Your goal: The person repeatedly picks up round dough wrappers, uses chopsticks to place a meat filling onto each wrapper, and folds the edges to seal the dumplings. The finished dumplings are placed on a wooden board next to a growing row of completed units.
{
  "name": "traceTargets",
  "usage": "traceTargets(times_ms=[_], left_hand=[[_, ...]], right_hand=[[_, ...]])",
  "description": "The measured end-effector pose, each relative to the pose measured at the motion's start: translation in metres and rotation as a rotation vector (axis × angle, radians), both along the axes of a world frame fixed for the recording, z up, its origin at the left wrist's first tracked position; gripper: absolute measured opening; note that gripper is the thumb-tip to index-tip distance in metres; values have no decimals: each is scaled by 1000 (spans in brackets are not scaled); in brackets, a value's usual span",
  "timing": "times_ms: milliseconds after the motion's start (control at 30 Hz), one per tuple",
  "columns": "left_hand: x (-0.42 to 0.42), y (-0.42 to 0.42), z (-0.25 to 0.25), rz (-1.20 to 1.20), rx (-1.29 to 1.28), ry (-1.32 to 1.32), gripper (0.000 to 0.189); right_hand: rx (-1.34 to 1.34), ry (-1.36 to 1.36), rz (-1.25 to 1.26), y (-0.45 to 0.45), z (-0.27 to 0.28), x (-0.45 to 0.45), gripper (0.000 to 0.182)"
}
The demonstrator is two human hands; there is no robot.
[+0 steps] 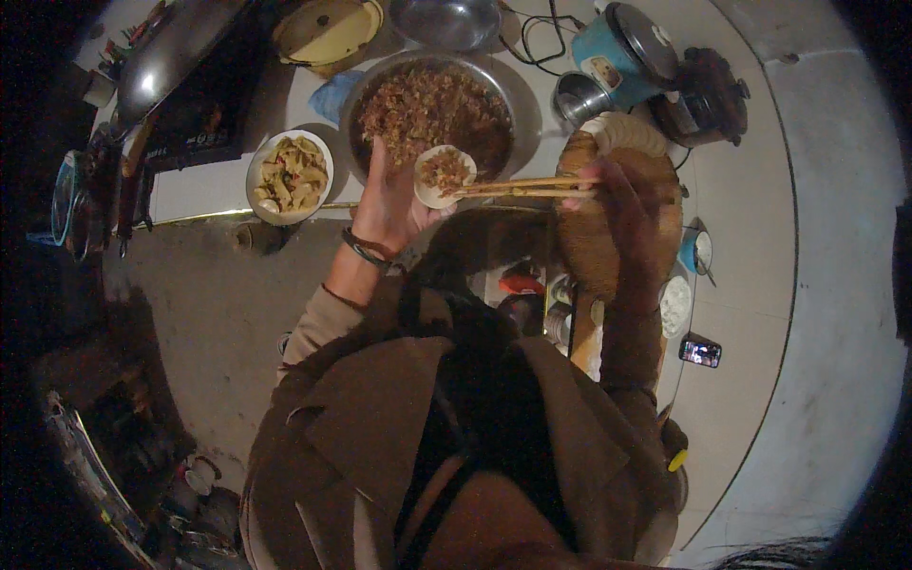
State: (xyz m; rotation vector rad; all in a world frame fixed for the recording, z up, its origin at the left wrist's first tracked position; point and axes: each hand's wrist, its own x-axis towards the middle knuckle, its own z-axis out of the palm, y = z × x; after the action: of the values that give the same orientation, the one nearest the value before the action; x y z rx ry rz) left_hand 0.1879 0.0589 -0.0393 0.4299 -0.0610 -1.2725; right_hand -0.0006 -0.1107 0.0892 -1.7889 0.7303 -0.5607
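My left hand (393, 198) holds a round dumpling wrapper (428, 196) with a mound of minced filling (445, 169) on it. In my right hand (620, 192) is a pair of wooden chopsticks (527, 187), whose tips touch the filling's lower edge. Just beyond the wrapper stands a wide metal basin (507, 92) with a large amount of the same brownish filling in it. Beneath my right hand lies a round wooden board (581, 249). Overlapping pale wrappers (630, 134) are stacked along its far edge.
Left of the basin is a white bowl (251, 182) of cooked food. A wok (160, 75) sits at the far left. A blue rice cooker (602, 53), a small metal pot (578, 100) and a dark lidded pot (702, 103) stand back right. A phone (701, 351) lies at right.
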Motion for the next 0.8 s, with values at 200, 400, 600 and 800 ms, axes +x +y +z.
traceTargets(times_ms=[200,400,600,800], left_hand=[[1,0,-2,-142,-148,3,100],[2,-1,0,-173,-153,21,99],[-1,-5,2,-3,-37,24,97],[1,-5,2,-51,-101,39,97]], right_hand=[[34,56,79,-12,-8,8,32],[128,46,98,-12,2,25,35],[-450,57,104,-61,-40,7,26],[224,116,52,-19,-21,38,30]])
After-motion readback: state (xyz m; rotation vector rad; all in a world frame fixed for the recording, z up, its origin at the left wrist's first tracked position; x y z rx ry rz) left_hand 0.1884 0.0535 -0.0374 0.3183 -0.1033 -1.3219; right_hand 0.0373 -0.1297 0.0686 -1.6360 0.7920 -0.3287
